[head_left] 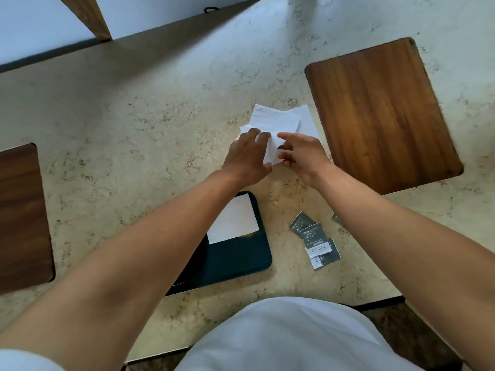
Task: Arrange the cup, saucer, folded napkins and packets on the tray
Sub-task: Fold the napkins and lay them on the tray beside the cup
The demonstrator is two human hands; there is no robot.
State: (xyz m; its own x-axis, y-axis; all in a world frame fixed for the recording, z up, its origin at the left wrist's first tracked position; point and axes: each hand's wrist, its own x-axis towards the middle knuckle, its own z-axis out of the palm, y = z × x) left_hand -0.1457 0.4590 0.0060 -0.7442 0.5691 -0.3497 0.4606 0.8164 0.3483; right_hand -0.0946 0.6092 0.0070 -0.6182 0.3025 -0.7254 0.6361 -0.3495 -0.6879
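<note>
A dark tray lies on the marble counter in front of me, partly under my left forearm. One folded white napkin rests on its far end. Beyond the tray, a loose pile of white napkins lies on the counter. My left hand and my right hand both pinch one napkin between them at the pile's near edge. Several dark packets lie to the right of the tray, one partly hidden by my right forearm. No cup or saucer is in view.
A wooden board lies at the right of the counter and another at the left edge. A wall with a wooden shelf post runs along the far side. The counter's near edge is by my body.
</note>
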